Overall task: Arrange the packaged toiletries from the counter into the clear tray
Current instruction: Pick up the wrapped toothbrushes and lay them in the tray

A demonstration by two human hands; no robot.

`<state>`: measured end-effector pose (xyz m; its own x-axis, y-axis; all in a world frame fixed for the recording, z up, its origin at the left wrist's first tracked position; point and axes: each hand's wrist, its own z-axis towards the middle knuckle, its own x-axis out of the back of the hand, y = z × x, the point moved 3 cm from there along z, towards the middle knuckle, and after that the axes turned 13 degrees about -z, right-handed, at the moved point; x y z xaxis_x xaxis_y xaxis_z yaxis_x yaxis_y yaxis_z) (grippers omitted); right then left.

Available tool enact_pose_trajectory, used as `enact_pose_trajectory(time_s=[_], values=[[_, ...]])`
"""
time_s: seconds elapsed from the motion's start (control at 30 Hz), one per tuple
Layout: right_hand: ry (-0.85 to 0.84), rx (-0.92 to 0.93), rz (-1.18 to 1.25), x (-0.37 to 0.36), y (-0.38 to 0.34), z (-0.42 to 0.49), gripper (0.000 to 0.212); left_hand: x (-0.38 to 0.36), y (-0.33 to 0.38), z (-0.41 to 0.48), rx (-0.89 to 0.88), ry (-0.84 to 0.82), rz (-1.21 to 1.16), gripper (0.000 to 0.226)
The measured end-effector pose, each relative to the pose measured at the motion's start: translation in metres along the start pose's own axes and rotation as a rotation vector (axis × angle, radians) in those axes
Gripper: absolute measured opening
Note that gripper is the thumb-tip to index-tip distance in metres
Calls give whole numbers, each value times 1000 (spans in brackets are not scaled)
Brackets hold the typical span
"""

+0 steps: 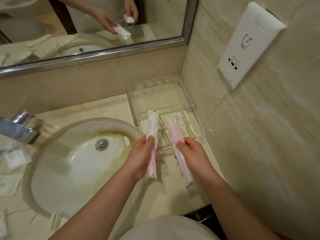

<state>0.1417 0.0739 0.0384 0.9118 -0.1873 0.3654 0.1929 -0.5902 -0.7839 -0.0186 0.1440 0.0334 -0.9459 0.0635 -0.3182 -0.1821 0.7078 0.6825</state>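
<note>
The clear tray (187,94) stands in the counter's right corner against the wall, with a raised back shelf and a lower front section. Flat cream packets with green stripes (187,130) lie in the front section. My left hand (141,156) grips a long white-and-pink wrapped packet (152,125), held upright over the tray's left edge. My right hand (194,153) grips a second long pink-and-white packet (173,132), tilted left, its top end above the striped packets.
A round white sink (72,163) fills the counter to the left, with a chrome faucet (19,127) behind it. More small packets (13,158) lie at the far left, one striped packet (56,220) near the front edge. A wall socket panel (249,44) is on the right.
</note>
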Motion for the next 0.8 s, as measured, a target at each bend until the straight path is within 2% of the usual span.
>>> enact_pose_trajectory(time_s=[0.27, 0.4, 0.53, 0.8], values=[[-60, -109, 168, 5, -2, 6, 18, 0, -1, 9, 81, 10, -213, 15], [-40, -190, 245, 9, 1, 11, 17, -1, 2, 18, 45, 18, -104, 13], [-6, -178, 211, 20, -2, 15, 12, 0, 2, 27, 62, 57, -83, 11], [43, -124, 83, 44, -5, 33, 16, -14, -21, 44, 198, 190, -172, 12]])
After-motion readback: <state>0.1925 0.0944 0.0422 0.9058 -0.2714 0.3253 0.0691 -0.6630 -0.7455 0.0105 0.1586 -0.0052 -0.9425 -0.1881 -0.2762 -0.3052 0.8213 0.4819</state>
